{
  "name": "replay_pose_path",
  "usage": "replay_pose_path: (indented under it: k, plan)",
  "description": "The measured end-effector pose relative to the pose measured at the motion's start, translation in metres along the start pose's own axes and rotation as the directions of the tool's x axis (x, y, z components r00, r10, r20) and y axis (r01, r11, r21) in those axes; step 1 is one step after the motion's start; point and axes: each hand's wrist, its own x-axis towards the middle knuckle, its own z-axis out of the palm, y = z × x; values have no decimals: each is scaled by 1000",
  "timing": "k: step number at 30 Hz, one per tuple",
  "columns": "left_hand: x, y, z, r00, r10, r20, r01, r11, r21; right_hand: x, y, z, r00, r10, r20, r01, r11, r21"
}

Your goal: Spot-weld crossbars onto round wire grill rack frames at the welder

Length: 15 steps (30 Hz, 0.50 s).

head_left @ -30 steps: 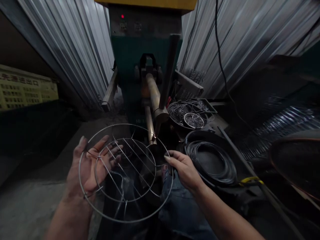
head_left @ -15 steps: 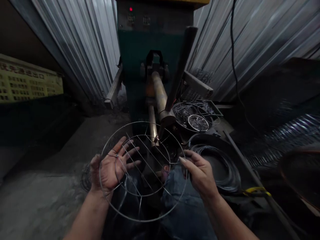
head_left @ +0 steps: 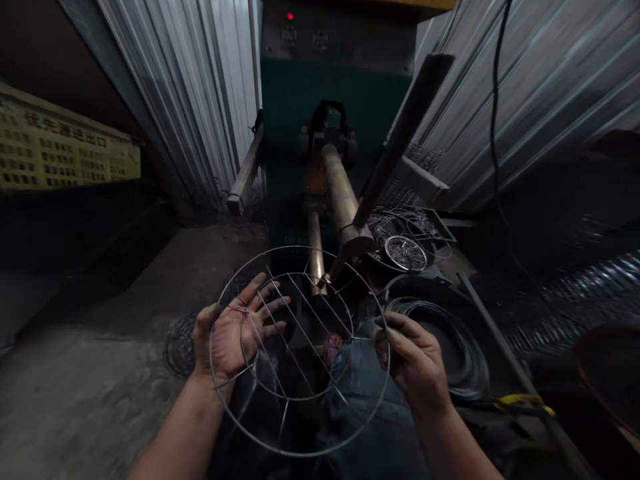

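The hands are apart, one at each side of a round wire rack (head_left: 287,399), which hangs between them over the person's lap, before the machine (head_left: 290,87).

The left hand (head_left: 233,337) is wide open, palm up, its fingers spread and slightly bent. It lies under the rack's left side, so that the outer ring and some cross wires pass over the palm and fingers. The thumb stands out by the outer ring; whether it presses on the wire, I cannot tell. The hand is not closed around anything.

The right hand (head_left: 415,360) is closed at the rack's right edge, pinching the outer ring between thumb and fingers. The lower fingers curl in below and are partly hidden.

The rack is tilted, its far edge up by the end of the lower rod (head_left: 315,247); whether they touch is unclear. The thicker upper rod (head_left: 343,193) slants down above.

Beyond the right hand lies a wire coil (head_left: 465,360), and farther back wire scraps (head_left: 406,252). Blue jeans (head_left: 370,387) show through and beside the rack's near right side.
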Motion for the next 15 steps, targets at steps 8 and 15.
replay_pose_path:
  k: [8, 15]
  plan:
    - [-1, 6, 5, 1000, 25, -7, -25, 999, 24, 55, 16, 26, 999, 12, -33, -11, 1000, 13]
    - [-7, 13, 23, 992, 77, -98, -70, 994, 79, 72, 30, 51, 994, -105, -34, 103, 993, -56]
